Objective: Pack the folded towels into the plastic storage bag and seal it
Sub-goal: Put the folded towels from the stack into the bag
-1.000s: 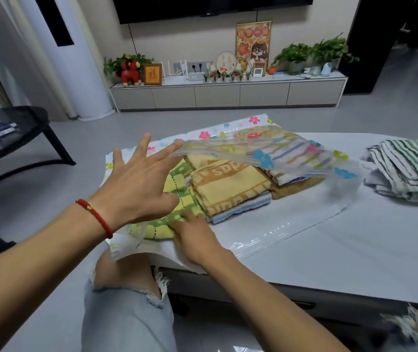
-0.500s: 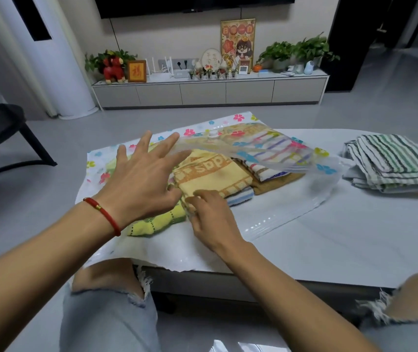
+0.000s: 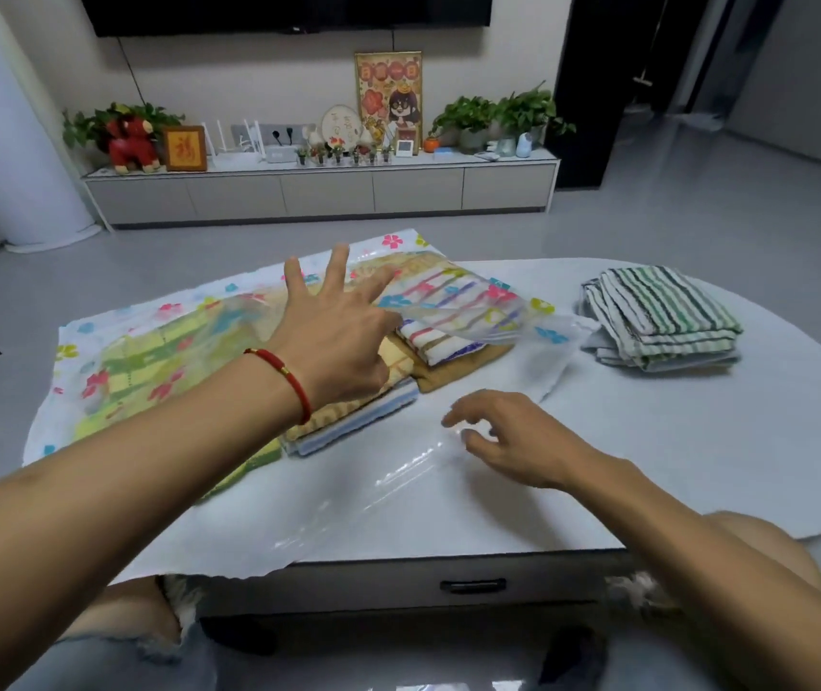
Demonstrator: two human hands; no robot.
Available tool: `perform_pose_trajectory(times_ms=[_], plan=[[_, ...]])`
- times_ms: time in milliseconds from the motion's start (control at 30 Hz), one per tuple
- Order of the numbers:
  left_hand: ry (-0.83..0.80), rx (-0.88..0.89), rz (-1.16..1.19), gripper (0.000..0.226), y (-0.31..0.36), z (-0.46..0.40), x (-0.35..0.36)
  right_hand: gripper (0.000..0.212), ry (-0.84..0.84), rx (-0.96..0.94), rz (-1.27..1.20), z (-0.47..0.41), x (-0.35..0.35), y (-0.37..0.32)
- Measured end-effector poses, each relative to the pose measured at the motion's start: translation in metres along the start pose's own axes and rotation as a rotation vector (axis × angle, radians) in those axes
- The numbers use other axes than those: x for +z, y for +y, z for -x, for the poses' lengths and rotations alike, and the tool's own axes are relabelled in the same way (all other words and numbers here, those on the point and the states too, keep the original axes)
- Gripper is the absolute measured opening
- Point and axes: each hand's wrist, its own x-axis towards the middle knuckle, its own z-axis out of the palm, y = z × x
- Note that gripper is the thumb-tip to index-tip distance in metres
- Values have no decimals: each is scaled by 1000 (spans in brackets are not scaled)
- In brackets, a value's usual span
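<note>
Since the frame half a second before, the right hand [image 3: 513,441] had come off the near edge of the towels and drifted rightward over the bare plastic of the bag's lower sheet, fingers loosely curled and gripping nothing. Meanwhile the left hand [image 3: 343,336] had pushed farther in, its fingers spread wide and open, the palm lying over the yellow-orange towel [image 3: 333,416]; it held nothing but appeared to prop up the floral top sheet. The yellow-green towel [image 3: 149,366], seen earlier at the mouth, now lay well inside under the printed film on the left. By my judgement this meant the last towel was seated and the right hand was free to fetch more.

Inside the plastic storage bag [image 3: 503,311], spread flat on the white table [image 3: 698,451], four folded towels could be made out: the yellow-green one at the left, the yellow-orange one stacked on a pale blue towel [image 3: 363,428] in the middle, and a striped multicolour towel [image 3: 443,341] on a brown one to the right. The bag's mouth faced near and right, gaping, with its clear lower flap running toward the table's near edge; it was not sealed.

Outside the bag, well apart at the far right, a stack of green-striped towels [image 3: 663,316] waited unpacked.
</note>
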Motion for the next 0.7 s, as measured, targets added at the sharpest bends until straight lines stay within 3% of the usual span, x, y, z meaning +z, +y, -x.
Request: perform_pose_trajectory(times_ms=[167,333,433,567,700], plan=[[-29,71,-45,49,22,-33,5,25,307,266,23,24,-60,90],[19,26,-18,69,19,-57,4,30,593,536,108,-1,-106,180],[21,14,10,73,10,-66,4,37,606,691,155,-26,-126,225],[11,5,59,72,3,-66,7,44,464,982,30,-51,-133,255],[42,2,65,72,0,-60,12,39,500,1041,151,-66,-132,256]])
